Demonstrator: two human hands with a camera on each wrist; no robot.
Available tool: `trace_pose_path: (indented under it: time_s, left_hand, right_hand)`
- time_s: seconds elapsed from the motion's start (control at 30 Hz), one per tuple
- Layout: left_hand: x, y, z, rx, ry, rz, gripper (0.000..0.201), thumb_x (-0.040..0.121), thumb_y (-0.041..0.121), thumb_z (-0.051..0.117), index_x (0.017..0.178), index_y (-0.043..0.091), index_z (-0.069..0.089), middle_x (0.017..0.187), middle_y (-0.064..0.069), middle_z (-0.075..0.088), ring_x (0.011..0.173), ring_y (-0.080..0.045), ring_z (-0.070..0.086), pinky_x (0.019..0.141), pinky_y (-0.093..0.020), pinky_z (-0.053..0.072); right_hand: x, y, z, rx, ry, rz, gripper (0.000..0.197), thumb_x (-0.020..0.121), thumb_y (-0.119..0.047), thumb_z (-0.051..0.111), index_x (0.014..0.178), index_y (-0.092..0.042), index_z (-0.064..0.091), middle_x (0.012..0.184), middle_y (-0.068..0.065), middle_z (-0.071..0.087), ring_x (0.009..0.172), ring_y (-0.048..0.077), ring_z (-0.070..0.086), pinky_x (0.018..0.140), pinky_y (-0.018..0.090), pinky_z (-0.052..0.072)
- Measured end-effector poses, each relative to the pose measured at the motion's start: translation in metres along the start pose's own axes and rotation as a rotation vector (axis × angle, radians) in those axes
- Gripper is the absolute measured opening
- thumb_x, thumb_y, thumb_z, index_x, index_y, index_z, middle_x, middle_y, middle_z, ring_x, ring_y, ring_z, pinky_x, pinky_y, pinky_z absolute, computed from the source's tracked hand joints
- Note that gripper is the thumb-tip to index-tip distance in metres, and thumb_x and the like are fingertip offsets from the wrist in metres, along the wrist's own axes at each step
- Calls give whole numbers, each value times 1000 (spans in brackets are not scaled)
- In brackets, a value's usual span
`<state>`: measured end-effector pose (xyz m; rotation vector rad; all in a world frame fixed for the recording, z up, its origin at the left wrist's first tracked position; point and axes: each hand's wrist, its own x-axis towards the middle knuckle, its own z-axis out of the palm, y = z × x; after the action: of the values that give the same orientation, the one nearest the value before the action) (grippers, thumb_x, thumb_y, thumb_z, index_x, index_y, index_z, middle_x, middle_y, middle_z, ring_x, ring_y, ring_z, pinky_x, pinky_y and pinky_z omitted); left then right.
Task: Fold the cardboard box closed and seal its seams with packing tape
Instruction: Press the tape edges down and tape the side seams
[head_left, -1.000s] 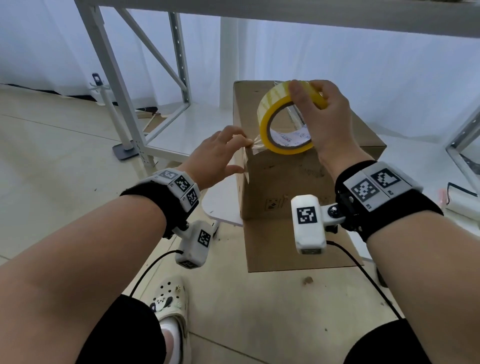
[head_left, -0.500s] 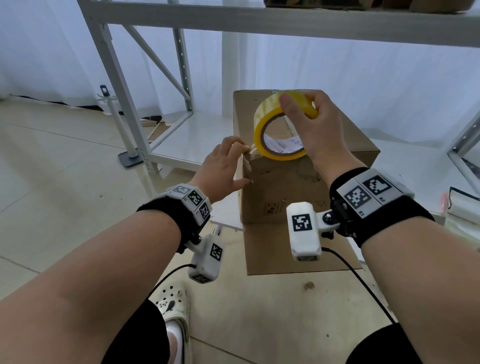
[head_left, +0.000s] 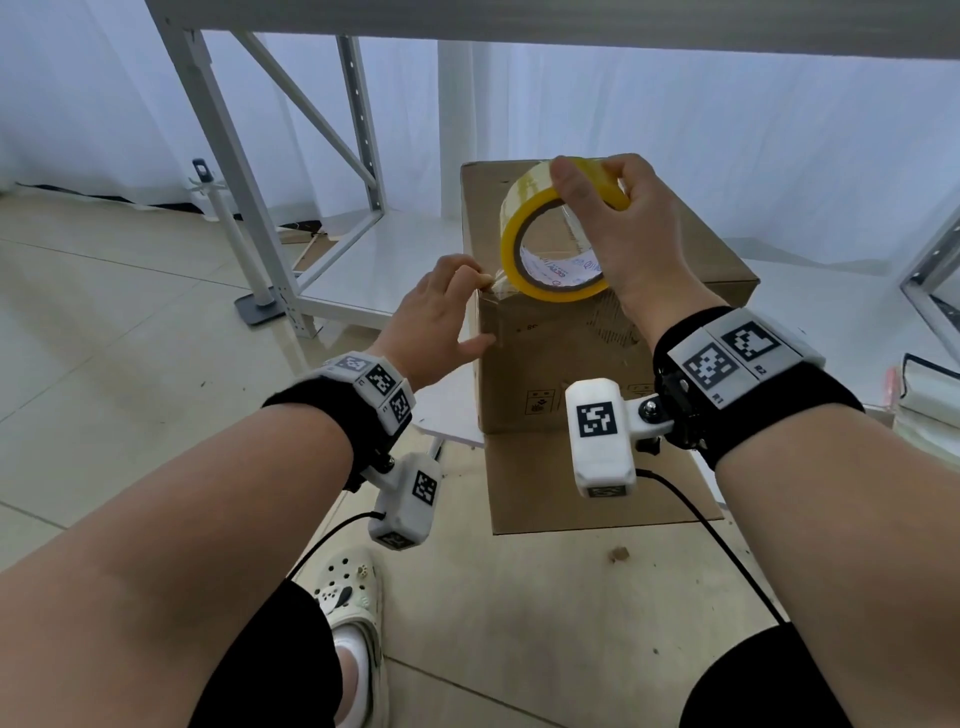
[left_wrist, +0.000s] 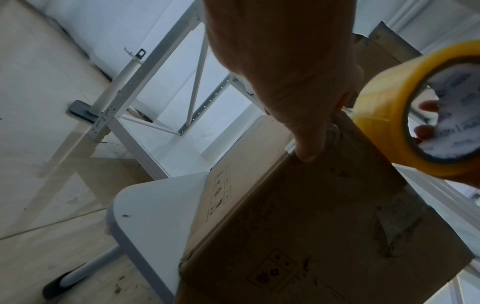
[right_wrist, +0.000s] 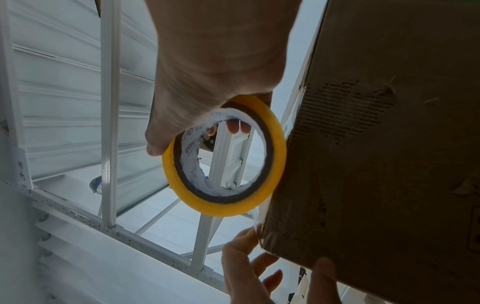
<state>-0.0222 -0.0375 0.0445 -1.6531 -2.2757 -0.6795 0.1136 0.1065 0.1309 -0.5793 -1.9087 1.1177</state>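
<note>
My right hand (head_left: 631, 244) has its grip curled round the top of the yellow tape roll (head_left: 550, 236), thumb on the outer band and fingertips hooking inside the white printed core, as the right wrist view shows. The roll stands on edge at the near left top corner of the cardboard box (head_left: 561, 374), touching its top edge. A short, glossy, crinkled strip of clear tape (head_left: 500, 287) runs from the roll to that corner, and my left hand (head_left: 441, 317) presses it there: its fingers are apart and nearly straight on the box's left face, the thumb lying along the near face. The box is plain brown corrugated board, closed on top, with small printed handling symbols low on the near face and a rough patch where the outer paper has torn off, baring the ribbing. It sits on a small white rounded surface (left_wrist: 155, 205), with a flat cardboard sheet (head_left: 597, 499) hanging out below its near side. A grey metal shelving frame (head_left: 270, 171) stands to the far left on the pale tiled floor (head_left: 104, 338).
</note>
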Motion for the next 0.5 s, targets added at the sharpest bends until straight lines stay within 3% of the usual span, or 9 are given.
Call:
trace_pose_path:
  time_s: [0.1,0.3,0.5]
  left_hand:
    - [1,1,1,75,-6,-5,66,74,35,77,124,8,44,130,-12,40,110,-28,49,96,-40,45]
    - [5,1,-4,-72,62,17,34,90,28,56,113,5,48,121,-12,44,98,-26,52,87,-37,46]
    - [2,8,6,-20,42,-19,63,72,32,78,117,1,46,124,-17,42,103,-27,51,91,-38,48]
  right_hand:
    - [0,0,0,3,-2,3,49,82,-59,63,108,-17,57,81,-10,57,75,4,54,71,16,43]
    - [-1,0,0,-11,-19,2,46,83,-59,62,105,-19,56,77,-11,54,72,2,53,69,15,42]
    - [-1,-1,-1,-6,-10,9,40,83,-58,61,98,-22,53,72,-14,52,66,-1,50,67,12,41]
